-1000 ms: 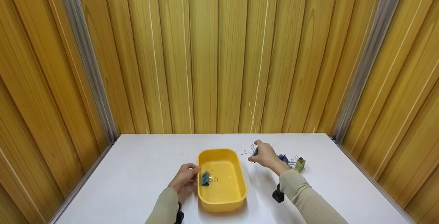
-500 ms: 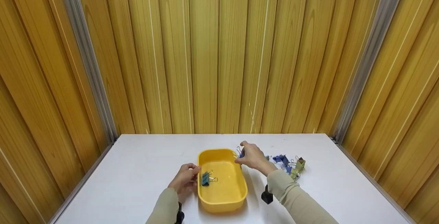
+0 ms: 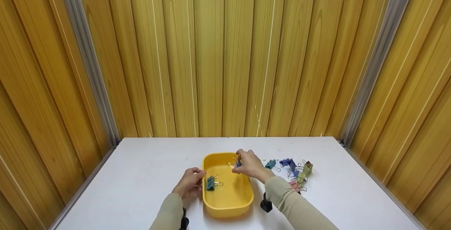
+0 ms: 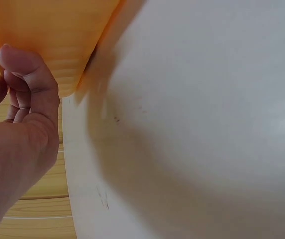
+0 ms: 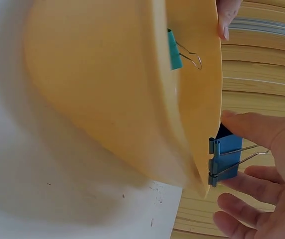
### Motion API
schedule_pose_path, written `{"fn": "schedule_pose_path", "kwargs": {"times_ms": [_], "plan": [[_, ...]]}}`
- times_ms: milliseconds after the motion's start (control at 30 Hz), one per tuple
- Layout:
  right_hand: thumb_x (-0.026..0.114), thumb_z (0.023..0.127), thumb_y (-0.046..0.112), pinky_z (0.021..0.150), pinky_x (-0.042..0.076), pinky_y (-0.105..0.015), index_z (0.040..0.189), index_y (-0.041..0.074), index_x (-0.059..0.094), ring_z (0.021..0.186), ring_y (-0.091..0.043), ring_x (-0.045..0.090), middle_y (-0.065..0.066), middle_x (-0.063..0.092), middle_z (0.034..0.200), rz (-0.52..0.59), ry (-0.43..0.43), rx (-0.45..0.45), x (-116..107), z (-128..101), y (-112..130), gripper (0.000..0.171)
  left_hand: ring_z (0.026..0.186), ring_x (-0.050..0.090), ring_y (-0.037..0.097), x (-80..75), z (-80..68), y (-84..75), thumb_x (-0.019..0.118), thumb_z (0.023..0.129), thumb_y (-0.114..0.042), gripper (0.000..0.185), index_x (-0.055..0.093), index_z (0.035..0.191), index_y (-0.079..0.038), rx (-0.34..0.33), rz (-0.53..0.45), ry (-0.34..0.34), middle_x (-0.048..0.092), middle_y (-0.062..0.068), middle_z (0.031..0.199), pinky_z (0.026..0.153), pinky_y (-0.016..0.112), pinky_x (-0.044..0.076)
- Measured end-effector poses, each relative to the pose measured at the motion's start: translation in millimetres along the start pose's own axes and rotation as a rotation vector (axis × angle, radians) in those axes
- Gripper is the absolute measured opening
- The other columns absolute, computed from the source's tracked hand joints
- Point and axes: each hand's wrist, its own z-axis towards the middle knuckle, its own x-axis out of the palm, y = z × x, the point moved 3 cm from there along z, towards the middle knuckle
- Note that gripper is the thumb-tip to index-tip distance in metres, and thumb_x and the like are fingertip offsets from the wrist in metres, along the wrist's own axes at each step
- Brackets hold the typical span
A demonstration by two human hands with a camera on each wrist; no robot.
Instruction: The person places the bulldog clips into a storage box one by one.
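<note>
One blue binder clip point(image 5: 225, 158) reaches the yellow tray point(image 3: 246, 194).
The right hand point(image 3: 251, 165) pinches it over the far rim; the left hand point(image 3: 188, 185) seemingly curls on the tray's edge. Next, release inside.

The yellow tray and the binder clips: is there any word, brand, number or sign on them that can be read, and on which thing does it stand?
None: no view shows readable text.
The yellow tray is plain inside and out.
The blue binder clip in the right hand bears no print.
The teal binder clip in the tray shows none.
The loose clips on the white table are too small to tell.
</note>
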Motion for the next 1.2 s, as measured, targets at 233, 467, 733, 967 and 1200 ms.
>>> {"fn": "schedule_pose_path", "kwargs": {"times_ms": [233,467,733,967,1200], "plan": [[0.077,0.081,0.031,0.084,0.049,-0.046,0.118,0.002,0.059,0.098,-0.031,0.056,-0.018,0.062,0.111,0.08,-0.064,-0.048,-9.5,-6.1,-14.9,0.05,0.063,0.053,0.011,2.1,-0.2,-0.8,0.054,0.099,-0.023,0.019,0.051,0.101,-0.005,0.033,-0.006,0.012,0.054,0.003,0.077,0.054,0.022,0.047],[0.074,0.084,0.022,0.079,0.051,-0.045,0.103,0.002,0.065,0.088,-0.029,0.061,-0.018,0.066,0.097,0.12,-0.248,-0.036,-37.6,-14.6,-57.4,0.03,0.067,0.054,0.013,2.2,1.4,-0.4,0.054,0.099,-0.024,0.021,0.05,0.104,-0.004,0.012,0.002,0.008,0.055,0.005,0.082,0.055,0.022,0.047],[0.074,0.083,0.017,0.083,0.052,-0.043,0.106,0.001,0.065,0.096,-0.03,0.062,-0.015,0.067,0.106,0.136,-0.165,0.109,-61.7,-37.5,-104.6,0.029,0.072,0.056,0.016,-0.9,2.6,-0.2,0.054,0.099,-0.025,0.021,0.05,0.107,-0.005,-0.016,0.008,0.002,0.055,0.006,0.086,0.057,0.024,0.048],[0.075,0.08,0.007,0.078,0.051,-0.039,0.094,0.002,0.066,0.085,-0.021,0.059,-0.009,0.067,0.092,0.061,-0.036,0.158,-74.7,-60.8,-130.9,0.017,0.072,0.056,0.016,-1.3,2.4,-0.4,0.054,0.099,-0.024,0.021,0.05,0.106,-0.005,-0.01,-0.001,0.008,0.054,0.006,0.085,0.057,0.024,0.047],[0.083,0.069,0.007,0.085,0.047,-0.045,0.096,0.002,0.069,0.091,-0.025,0.059,-0.011,0.068,0.098,-0.049,0.094,0.11,-77.1,-78.8,-140.6,0.031,0.068,0.055,0.015,-2.7,2.2,0.4,0.055,0.098,-0.027,0.023,0.051,0.104,-0.005,-0.011,0.024,0.016,0.055,0.004,0.081,0.056,0.025,0.047]]}}
